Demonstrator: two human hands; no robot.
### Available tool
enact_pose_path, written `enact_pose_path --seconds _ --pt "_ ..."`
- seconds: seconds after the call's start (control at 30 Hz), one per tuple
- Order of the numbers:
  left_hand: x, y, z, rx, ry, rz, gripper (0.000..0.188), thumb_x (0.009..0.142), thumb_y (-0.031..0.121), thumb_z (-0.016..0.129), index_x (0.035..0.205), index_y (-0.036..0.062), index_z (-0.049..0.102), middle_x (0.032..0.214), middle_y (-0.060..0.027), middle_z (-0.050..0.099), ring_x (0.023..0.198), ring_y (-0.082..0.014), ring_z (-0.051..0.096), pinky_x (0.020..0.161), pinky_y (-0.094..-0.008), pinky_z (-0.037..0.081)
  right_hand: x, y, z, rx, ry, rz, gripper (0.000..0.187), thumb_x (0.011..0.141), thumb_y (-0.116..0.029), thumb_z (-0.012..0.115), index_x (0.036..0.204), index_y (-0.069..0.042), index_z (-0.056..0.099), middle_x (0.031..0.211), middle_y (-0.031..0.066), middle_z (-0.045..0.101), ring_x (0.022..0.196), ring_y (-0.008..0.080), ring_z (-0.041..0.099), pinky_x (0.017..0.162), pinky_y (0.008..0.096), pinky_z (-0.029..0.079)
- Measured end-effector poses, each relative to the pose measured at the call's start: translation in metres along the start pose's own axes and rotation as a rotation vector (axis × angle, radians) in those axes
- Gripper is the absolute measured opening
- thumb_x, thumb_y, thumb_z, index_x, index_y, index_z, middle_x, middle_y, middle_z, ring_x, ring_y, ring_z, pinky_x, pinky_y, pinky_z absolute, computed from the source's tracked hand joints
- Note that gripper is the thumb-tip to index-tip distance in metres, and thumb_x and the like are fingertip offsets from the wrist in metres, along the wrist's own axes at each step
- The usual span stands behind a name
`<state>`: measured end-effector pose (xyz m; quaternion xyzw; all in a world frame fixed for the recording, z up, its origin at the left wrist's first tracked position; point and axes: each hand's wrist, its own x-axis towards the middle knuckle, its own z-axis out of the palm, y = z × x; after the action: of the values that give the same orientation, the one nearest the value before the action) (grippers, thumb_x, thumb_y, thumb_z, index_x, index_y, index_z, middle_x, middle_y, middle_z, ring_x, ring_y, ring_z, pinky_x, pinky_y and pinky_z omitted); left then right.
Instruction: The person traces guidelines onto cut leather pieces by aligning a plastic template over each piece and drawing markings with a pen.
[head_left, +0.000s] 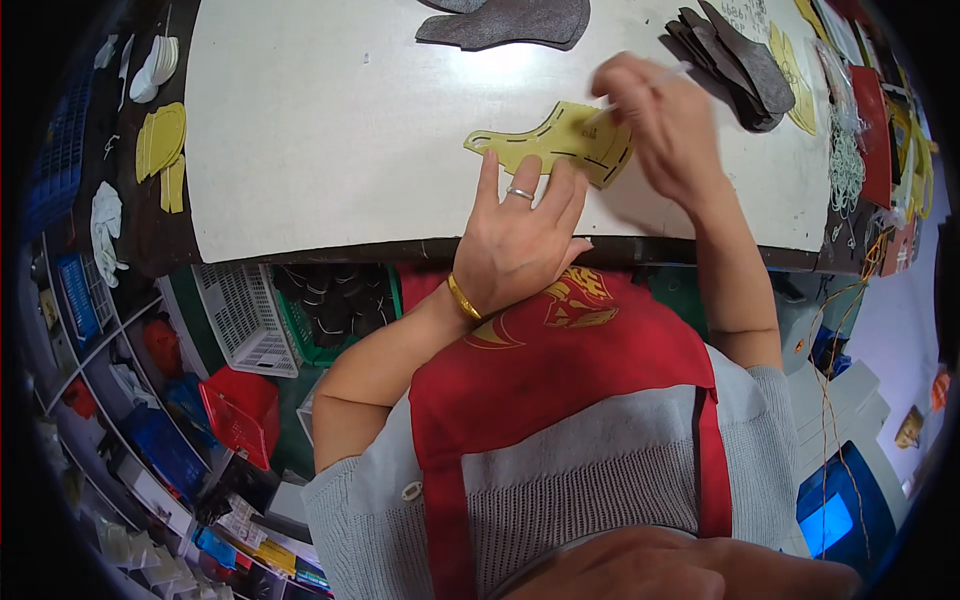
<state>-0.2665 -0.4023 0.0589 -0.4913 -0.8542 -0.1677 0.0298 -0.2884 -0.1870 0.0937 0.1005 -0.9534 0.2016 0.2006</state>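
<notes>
A yellow pattern template (570,133) with dark slots and dashed lines lies flat on the white tabletop. My left hand (520,235) rests along its near edge, fingers stretched out and spread, the fingertips touching it. Above the template's right part is my right hand (665,125), slightly blurred, its fingers closed around a slim whitish pen (683,69). The pen's tip points down toward the template; whether it touches cannot be made out. Anything beneath the template is hidden.
Dark shoe-upper-shaped pieces (520,22) lie at the far edge. A stack of similar dark pieces (735,70) sits at far right, beside yellow templates (793,80) and pale green cords (846,160). More yellow templates (162,140) lie left. Below the table stand a white crate (240,320) and a red basket (243,415).
</notes>
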Motion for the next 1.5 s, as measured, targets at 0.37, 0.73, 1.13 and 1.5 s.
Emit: enact_pose_path --seconds 0.37,0.73,1.13,1.5 --pt "0.002 -0.001 0.000 0.003 0.001 0.027 0.069 0.078 0.049 0.077 0.130 0.0059 0.065 0.129 -0.0131 0.059 0.125 -0.0367 0.052 0.108 -0.0590 0.042 0.025 -0.022 0.019 0.123 -0.476 -0.207 0.018 0.099 -0.027 0.064 0.093 -0.010 0.065 0.082 0.0078 0.072 0.070 0.0296 0.069 0.062 0.0365 0.054" --pt "0.004 0.000 -0.001 -0.011 -0.013 0.006 0.068 0.074 0.046 0.079 0.126 0.0029 0.065 0.125 -0.0106 0.060 0.114 -0.0316 0.057 0.102 -0.0583 0.046 -0.017 -0.006 0.007 0.272 -0.306 -0.029 0.026 0.100 -0.035 0.062 0.092 -0.011 0.066 0.070 0.0084 0.067 0.065 0.0301 0.066 0.055 0.0387 0.050" --pt "0.013 0.003 -0.005 0.050 -0.046 0.007 0.069 0.073 0.048 0.079 0.126 0.0057 0.065 0.134 -0.0078 0.060 0.117 -0.0311 0.055 0.101 -0.0572 0.047 -0.045 0.020 -0.019 0.181 -0.068 0.268 0.020 0.098 -0.025 0.067 0.089 -0.007 0.067 0.065 0.0086 0.067 0.059 0.0278 0.066 0.053 0.0375 0.049" --pt "0.016 0.004 -0.008 0.072 0.000 0.027 0.052 0.078 0.041 0.077 0.117 0.0080 0.069 0.129 -0.0067 0.062 0.111 -0.0292 0.058 0.094 -0.0509 0.051 -0.033 0.003 -0.015 0.370 0.012 0.365 0.020 0.099 -0.023 0.063 0.101 -0.003 0.065 0.091 0.0137 0.070 0.082 0.0327 0.068 0.072 0.0410 0.052"
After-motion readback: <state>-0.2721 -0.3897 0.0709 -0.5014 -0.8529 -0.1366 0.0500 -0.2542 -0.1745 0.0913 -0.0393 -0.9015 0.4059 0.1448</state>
